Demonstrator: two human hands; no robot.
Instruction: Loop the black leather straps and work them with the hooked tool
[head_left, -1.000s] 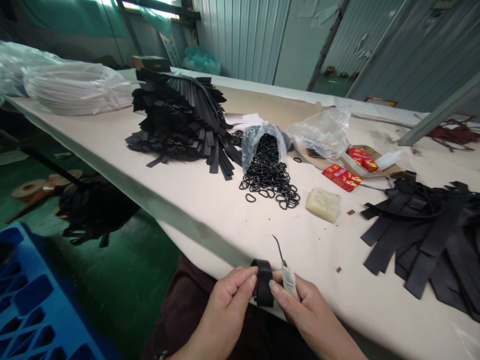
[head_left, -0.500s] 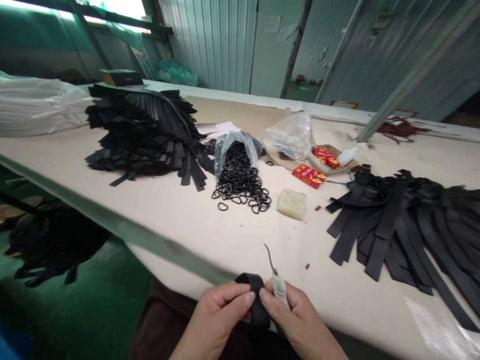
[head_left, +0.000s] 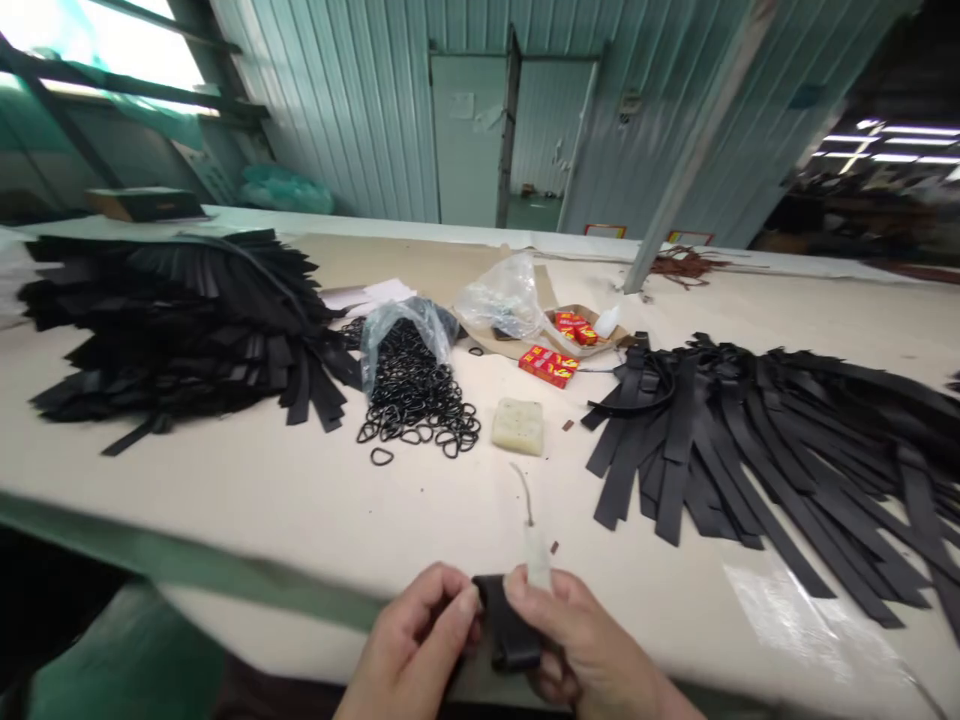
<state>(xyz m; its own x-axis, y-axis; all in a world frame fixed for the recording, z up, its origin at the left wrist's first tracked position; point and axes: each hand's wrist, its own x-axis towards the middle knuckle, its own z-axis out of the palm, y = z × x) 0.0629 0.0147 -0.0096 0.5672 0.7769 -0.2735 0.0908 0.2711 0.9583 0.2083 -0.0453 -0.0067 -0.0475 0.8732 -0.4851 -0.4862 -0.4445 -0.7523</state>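
Observation:
A black strap, folded over into a loop, is held between my two hands near the table's front edge. My left hand is closed, its thumb and forefinger pinching at the strap's left edge. My right hand grips the strap's right side, thumb on top and fingers beneath. That same hand also carries a white-handled tool, whose thin, curved metal tip points up and away from me. Whether anything small sits in the left pinch is hidden by the fingers.
Black D-rings spill from a clear plastic bag. A yellowish wax-like block lies right of them. Black straps are heaped at left and fanned out at right. Red boxes and a metal post stand farther back.
My view has swung to the right, so the table's things appear farther left. The strap loop has turned and looks flatter, with my right thumb now over its top edge.

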